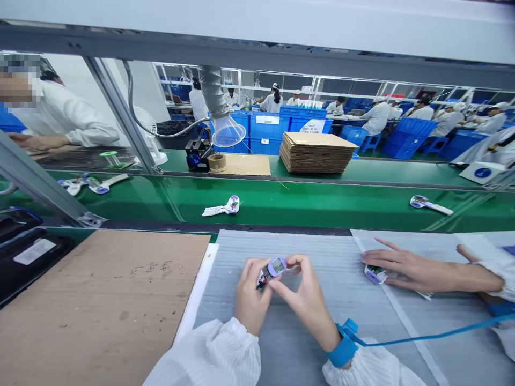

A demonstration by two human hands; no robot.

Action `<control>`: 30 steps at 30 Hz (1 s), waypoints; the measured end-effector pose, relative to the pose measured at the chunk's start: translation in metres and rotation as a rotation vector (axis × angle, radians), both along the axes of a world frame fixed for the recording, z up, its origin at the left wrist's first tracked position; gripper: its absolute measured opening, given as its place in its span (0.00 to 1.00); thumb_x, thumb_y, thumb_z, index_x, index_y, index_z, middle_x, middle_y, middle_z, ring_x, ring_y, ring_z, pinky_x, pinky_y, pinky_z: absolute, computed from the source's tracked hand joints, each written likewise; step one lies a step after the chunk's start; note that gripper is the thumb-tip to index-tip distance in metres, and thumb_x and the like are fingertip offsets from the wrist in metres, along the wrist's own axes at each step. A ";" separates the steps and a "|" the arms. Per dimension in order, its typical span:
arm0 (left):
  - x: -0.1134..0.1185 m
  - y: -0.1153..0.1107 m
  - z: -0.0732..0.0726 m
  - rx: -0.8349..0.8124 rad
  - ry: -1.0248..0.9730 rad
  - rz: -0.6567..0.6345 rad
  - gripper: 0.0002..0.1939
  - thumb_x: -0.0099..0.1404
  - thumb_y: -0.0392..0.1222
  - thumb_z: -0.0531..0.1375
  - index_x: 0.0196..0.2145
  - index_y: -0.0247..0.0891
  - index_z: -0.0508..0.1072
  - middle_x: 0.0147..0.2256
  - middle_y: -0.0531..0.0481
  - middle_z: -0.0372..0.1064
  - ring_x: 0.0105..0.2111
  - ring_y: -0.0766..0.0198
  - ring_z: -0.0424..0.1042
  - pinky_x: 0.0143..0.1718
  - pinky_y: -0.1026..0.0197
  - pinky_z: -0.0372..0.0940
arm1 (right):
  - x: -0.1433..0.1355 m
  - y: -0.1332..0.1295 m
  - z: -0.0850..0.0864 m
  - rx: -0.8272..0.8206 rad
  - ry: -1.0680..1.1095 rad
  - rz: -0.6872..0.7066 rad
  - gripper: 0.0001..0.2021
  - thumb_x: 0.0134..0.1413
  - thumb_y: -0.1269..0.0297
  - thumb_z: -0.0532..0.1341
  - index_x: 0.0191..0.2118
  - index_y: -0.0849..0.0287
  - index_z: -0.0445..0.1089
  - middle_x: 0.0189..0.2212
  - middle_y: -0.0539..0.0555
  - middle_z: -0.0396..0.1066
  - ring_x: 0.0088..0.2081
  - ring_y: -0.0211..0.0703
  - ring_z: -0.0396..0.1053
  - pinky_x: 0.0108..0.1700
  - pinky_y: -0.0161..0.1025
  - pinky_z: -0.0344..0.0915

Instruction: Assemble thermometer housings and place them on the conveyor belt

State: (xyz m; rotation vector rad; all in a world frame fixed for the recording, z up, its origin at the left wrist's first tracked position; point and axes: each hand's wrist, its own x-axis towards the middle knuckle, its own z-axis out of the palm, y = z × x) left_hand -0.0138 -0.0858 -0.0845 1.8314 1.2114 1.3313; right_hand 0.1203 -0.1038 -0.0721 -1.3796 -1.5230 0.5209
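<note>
Head view: purple-rimmed device (277, 266) held between left hand (251, 297) and right hand (309, 297).

Across the lower frame runs a workbench, its centre and right covered by a pale foam sheet (322, 332); at lower left a brown cardboard sheet (96, 311) with handwriting lies flat. Across the middle stretches a glossy green belt (322, 206), bearing two white-and-purple pieces (100, 185) at the left, a single piece (232, 205) near centre and another lone piece (420, 202) at the right. Above it, a green bench (245, 154) holds a white fan (152, 145) at upper left, a tape roll (217, 162) near a flat cardboard piece (251, 165), a cardboard stack (316, 153) at upper centre, and a white box (480, 172) far right.
</note>
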 end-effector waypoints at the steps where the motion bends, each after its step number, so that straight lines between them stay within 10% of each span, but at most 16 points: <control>1: 0.001 -0.001 0.000 0.020 0.008 0.000 0.10 0.59 0.35 0.57 0.41 0.41 0.68 0.37 0.49 0.65 0.39 0.61 0.67 0.40 0.60 0.63 | -0.003 0.000 -0.001 -0.010 0.005 -0.026 0.18 0.44 0.64 0.65 0.39 0.57 0.56 0.35 0.52 0.63 0.37 0.44 0.62 0.39 0.41 0.61; 11: 0.014 0.001 -0.008 -0.482 -0.478 -0.198 0.25 0.53 0.37 0.62 0.49 0.38 0.62 0.44 0.46 0.67 0.44 0.57 0.67 0.45 0.58 0.61 | -0.008 -0.003 0.004 0.171 0.097 0.016 0.16 0.45 0.70 0.61 0.38 0.55 0.54 0.38 0.53 0.61 0.43 0.45 0.63 0.43 0.43 0.61; 30: 0.005 -0.003 0.003 -0.065 0.081 -0.070 0.21 0.55 0.39 0.63 0.47 0.42 0.65 0.39 0.48 0.57 0.40 0.60 0.64 0.43 0.57 0.63 | 0.005 -0.006 0.014 -0.022 -0.196 0.114 0.14 0.48 0.66 0.62 0.40 0.56 0.58 0.37 0.53 0.67 0.41 0.48 0.65 0.42 0.45 0.61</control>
